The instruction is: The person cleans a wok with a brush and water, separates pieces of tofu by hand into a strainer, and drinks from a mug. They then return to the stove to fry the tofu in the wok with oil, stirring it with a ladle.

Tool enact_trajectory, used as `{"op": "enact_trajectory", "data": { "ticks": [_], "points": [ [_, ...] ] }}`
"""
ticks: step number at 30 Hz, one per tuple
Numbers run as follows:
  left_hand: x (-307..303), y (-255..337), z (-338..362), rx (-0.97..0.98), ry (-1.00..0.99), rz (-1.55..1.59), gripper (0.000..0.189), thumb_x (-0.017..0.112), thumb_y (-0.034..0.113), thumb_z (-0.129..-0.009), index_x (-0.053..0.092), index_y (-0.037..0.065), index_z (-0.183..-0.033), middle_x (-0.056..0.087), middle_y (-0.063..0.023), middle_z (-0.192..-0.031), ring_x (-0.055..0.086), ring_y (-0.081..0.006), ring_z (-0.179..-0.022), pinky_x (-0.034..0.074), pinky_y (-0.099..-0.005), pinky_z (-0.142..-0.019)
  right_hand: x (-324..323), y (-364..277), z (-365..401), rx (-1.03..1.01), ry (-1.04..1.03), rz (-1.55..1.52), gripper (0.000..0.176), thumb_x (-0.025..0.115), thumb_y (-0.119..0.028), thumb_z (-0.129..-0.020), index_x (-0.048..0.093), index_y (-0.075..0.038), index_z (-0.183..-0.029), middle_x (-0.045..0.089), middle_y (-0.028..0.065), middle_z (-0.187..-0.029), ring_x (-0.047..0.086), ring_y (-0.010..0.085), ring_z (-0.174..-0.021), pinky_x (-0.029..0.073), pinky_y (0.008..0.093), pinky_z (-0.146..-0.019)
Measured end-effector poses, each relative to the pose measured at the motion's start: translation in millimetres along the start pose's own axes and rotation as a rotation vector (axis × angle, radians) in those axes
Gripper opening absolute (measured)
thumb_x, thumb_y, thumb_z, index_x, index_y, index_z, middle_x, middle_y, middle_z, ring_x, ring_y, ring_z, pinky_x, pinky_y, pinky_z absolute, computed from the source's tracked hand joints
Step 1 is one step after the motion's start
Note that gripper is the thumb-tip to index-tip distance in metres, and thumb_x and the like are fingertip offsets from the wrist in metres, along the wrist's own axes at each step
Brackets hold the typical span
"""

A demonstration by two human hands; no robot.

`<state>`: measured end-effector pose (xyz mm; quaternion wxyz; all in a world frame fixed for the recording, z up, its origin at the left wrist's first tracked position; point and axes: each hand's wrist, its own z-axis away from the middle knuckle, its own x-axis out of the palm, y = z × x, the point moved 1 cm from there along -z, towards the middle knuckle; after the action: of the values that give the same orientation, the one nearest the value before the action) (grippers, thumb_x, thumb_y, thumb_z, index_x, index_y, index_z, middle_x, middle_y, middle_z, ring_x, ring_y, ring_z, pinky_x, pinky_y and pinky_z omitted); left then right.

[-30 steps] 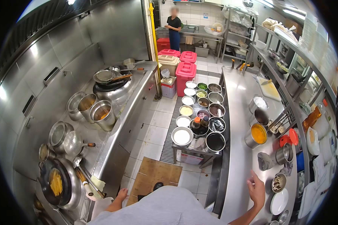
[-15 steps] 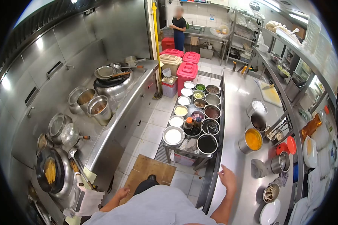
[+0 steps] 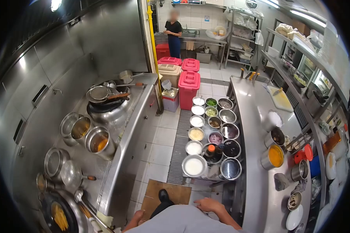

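My right hand [image 3: 207, 204] is in front of my body, low in the view, its index finger stretched out and nothing seen in it. It is nearest the low rack of metal bowls, just below the bowl of white powder [image 3: 195, 166]. My left hand [image 3: 138, 216] hangs at the lower edge, left of my body and partly cut off; whether its fingers are closed is unclear. Beyond that hand, to the left, a wok [image 3: 59, 217] on the stove holds yellow strips. My shoe [image 3: 163, 195] stands on a brown mat [image 3: 149, 193] on the floor.
The stove counter [image 3: 120, 155] runs along the left, with pots and strainers. A steel worktable [image 3: 252, 155] on the right bears a pot of orange liquid [image 3: 276, 156]. Red bins [image 3: 189, 85] stand ahead. Another person [image 3: 173, 35] stands at the back near a sink.
My right hand has moved left, from over the right worktable to in front of my body. My left hand sits lower. The view has shifted, and my shoe shows farther forward on the mat.
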<state>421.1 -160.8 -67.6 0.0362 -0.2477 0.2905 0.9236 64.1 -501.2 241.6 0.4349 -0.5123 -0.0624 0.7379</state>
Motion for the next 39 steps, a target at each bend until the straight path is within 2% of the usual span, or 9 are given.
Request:
{"op": "enact_trajectory", "data": {
  "ticks": [4,9,11,12,13,17,22,29,39],
  "points": [
    [-70,62,11,-0.166,-0.005,0.496,0.035,0.055,0.035,-0.090,0.059,0.010,-0.115,0.063,-0.0081,-0.097,0.061,-0.0264,-0.087,0.050,-0.0415,-0.071,-47,-50,-64,0.139,-0.242,-0.045,0.042,0.049,-0.031,-0.090,0.055,-0.011,-0.127,0.069,0.0139,-0.080,0.066,0.0316,-0.081,0.050,0.0431,-0.079],
    [-132,49,-12,-0.183,-0.138,0.506,0.039,0.057,0.038,-0.090,0.057,0.012,-0.120,0.060,-0.0037,-0.094,0.059,-0.0209,-0.085,0.050,-0.0381,-0.069,-99,-83,-118,0.186,-0.152,0.000,0.042,0.050,-0.032,-0.090,0.055,-0.010,-0.126,0.068,0.0126,-0.073,0.067,0.0297,-0.076,0.050,0.0435,-0.077],
    [-155,32,-31,-0.113,-0.368,0.231,0.037,0.056,0.038,-0.091,0.062,0.009,-0.113,0.064,-0.0078,-0.093,0.062,-0.0230,-0.088,0.049,-0.0400,-0.073,-113,-88,-135,0.220,-0.166,-0.041,0.042,0.050,-0.032,-0.090,0.056,-0.010,-0.125,0.068,0.0119,-0.072,0.067,0.0292,-0.076,0.050,0.0439,-0.076],
    [-167,12,-56,0.314,-0.435,0.017,0.037,0.056,0.037,-0.090,0.065,0.006,-0.107,0.066,-0.0133,-0.095,0.063,-0.0253,-0.090,0.049,-0.0380,-0.079,-127,-95,-139,0.224,-0.155,-0.060,0.041,0.050,-0.032,-0.090,0.056,-0.011,-0.125,0.068,0.0116,-0.070,0.067,0.0290,-0.076,0.050,0.0439,-0.075],
    [-180,11,-36,0.308,-0.438,0.004,0.037,0.056,0.037,-0.090,0.065,0.006,-0.107,0.066,-0.0133,-0.095,0.063,-0.0253,-0.090,0.049,-0.0380,-0.079,-136,-96,-146,0.229,-0.143,-0.073,0.041,0.050,-0.032,-0.090,0.056,-0.011,-0.124,0.067,0.0114,-0.069,0.067,0.0289,-0.076,0.050,0.0439,-0.075],
    [-250,199,-16,0.100,-0.198,-0.099,0.035,0.056,0.033,-0.090,0.065,0.004,-0.106,0.065,-0.0161,-0.104,0.062,-0.0269,-0.095,0.048,-0.0353,-0.082,-160,-80,-184,0.167,0.027,0.076,0.042,0.053,-0.035,-0.089,0.056,-0.010,-0.122,0.067,0.0201,-0.083,0.064,0.0382,-0.081,0.049,0.0484,-0.075],
    [-309,369,-18,0.519,0.192,-0.132,0.039,0.062,0.017,-0.086,0.056,0.002,-0.121,0.059,-0.0159,-0.115,0.061,-0.0269,-0.094,0.049,-0.0354,-0.082,-208,-57,-243,0.164,0.107,0.045,0.045,0.054,-0.033,-0.089,0.051,-0.012,-0.129,0.065,0.0244,-0.089,0.062,0.0416,-0.085,0.049,0.0495,-0.075],
    [-360,502,-82,0.877,0.783,-0.197,0.064,0.063,0.012,-0.082,0.035,0.002,-0.138,0.034,-0.0242,-0.140,0.040,-0.0396,-0.125,0.035,-0.0453,-0.102,-282,-30,-350,0.126,0.093,-0.029,0.042,0.055,-0.032,-0.089,0.053,-0.010,-0.124,0.065,0.0234,-0.092,0.062,0.0425,-0.090,0.049,0.0498,-0.077],
    [-465,683,-178,1.107,1.156,-0.098,0.067,0.050,0.018,-0.089,0.020,0.007,-0.147,0.017,-0.0261,-0.151,0.020,-0.0444,-0.138,0.017,-0.0516,-0.111,-443,3,-470,0.024,0.282,0.075,0.045,0.054,-0.027,-0.090,0.048,-0.007,-0.130,0.065,0.0249,-0.081,0.063,0.0429,-0.080,0.050,0.0502,-0.074]
  ]
}}
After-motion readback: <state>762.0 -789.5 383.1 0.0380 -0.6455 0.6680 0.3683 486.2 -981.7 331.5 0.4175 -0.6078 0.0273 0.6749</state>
